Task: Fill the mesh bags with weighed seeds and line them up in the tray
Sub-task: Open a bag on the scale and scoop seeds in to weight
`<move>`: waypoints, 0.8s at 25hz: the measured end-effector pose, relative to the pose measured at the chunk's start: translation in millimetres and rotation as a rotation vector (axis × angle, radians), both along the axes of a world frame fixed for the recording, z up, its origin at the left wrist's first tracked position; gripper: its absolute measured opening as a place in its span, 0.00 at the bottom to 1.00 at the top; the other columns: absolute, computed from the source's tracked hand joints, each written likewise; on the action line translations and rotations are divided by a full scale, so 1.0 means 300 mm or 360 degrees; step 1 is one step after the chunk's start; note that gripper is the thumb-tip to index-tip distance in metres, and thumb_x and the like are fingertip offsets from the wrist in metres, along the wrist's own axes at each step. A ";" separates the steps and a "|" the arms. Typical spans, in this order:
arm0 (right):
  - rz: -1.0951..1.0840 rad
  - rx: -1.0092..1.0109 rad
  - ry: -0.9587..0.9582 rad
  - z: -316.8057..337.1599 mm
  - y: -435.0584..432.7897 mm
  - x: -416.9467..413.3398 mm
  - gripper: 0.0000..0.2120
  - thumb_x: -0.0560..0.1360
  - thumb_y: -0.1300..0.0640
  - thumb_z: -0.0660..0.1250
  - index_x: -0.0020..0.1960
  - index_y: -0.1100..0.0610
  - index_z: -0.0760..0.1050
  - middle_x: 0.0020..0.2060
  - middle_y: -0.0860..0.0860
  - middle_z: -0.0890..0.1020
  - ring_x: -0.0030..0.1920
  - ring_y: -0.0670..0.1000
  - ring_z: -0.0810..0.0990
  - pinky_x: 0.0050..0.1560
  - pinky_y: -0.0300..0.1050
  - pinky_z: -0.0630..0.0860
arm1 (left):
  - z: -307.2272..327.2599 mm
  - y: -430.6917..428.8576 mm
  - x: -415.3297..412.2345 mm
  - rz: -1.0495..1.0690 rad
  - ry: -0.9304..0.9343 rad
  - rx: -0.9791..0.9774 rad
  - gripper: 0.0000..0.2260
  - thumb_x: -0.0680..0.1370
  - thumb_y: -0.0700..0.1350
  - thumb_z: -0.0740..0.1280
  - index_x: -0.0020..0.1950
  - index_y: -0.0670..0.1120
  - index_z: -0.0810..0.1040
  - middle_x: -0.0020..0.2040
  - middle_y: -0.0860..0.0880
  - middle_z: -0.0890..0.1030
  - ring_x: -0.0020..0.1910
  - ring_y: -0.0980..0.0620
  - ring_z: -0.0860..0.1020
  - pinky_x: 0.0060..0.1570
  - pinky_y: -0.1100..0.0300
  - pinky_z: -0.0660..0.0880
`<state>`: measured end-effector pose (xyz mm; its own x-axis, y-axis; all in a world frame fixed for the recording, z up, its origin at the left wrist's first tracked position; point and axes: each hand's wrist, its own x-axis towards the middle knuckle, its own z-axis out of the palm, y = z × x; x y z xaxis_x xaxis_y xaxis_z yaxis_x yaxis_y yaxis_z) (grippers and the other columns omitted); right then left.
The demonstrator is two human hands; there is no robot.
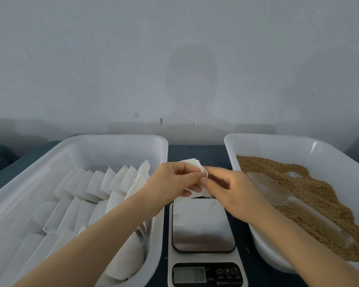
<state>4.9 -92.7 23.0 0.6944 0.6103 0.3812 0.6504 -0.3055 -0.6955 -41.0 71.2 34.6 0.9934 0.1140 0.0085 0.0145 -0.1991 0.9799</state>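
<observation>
My left hand (175,182) and my right hand (230,189) both pinch one small white mesh bag (195,165), held in the air above the far end of the scale (203,228). The scale's steel plate is bare and its display (190,275) reads 0.0. The white tray (120,139) on the left holds several white mesh bags (95,185) standing in rows. The white tray (278,141) on the right holds brown seeds (311,183), with a clear plastic scoop (278,193) lying on them.
A dark blue cloth (195,151) covers the table under both trays and the scale. A pale wall (174,69) rises close behind the trays. The scale sits in the narrow gap between the two trays.
</observation>
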 end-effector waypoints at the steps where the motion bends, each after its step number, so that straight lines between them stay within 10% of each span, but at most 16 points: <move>1: -0.0030 -0.0012 -0.0018 -0.006 0.000 0.005 0.10 0.79 0.56 0.61 0.55 0.49 0.80 0.31 0.44 0.78 0.30 0.43 0.73 0.30 0.38 0.69 | -0.001 0.000 0.000 0.0022 0.0002 0.0009 0.05 0.76 0.45 0.69 0.45 0.46 0.83 0.38 0.51 0.84 0.37 0.58 0.82 0.35 0.70 0.75; 10: -0.0427 0.0112 -0.0234 -0.026 -0.003 0.029 0.11 0.78 0.59 0.63 0.42 0.48 0.63 0.24 0.50 0.73 0.24 0.44 0.68 0.24 0.33 0.63 | -0.003 -0.012 -0.002 0.0061 -0.0025 -0.0107 0.08 0.76 0.39 0.65 0.37 0.42 0.77 0.32 0.49 0.82 0.35 0.57 0.82 0.37 0.66 0.77; 15: -0.0229 0.0014 -0.0639 -0.022 0.005 0.011 0.11 0.75 0.68 0.66 0.51 0.56 0.82 0.32 0.39 0.73 0.31 0.34 0.71 0.33 0.24 0.64 | -0.004 -0.008 -0.002 0.0057 -0.0202 -0.0040 0.07 0.77 0.41 0.67 0.39 0.43 0.79 0.31 0.52 0.80 0.33 0.58 0.80 0.35 0.68 0.75; 20: -0.0239 0.0150 -0.0336 -0.010 0.007 0.016 0.12 0.77 0.68 0.63 0.50 0.57 0.83 0.37 0.44 0.81 0.38 0.39 0.77 0.38 0.27 0.68 | 0.003 -0.016 -0.012 0.0045 -0.0436 0.0005 0.05 0.76 0.42 0.70 0.39 0.48 0.80 0.36 0.55 0.82 0.36 0.61 0.78 0.38 0.73 0.72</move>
<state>9.6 -90.7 19.9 0.6737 0.4612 0.5774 0.7361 -0.3498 -0.5795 -44.5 66.5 35.5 0.9504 0.1412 0.2770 -0.2456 -0.2054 0.9474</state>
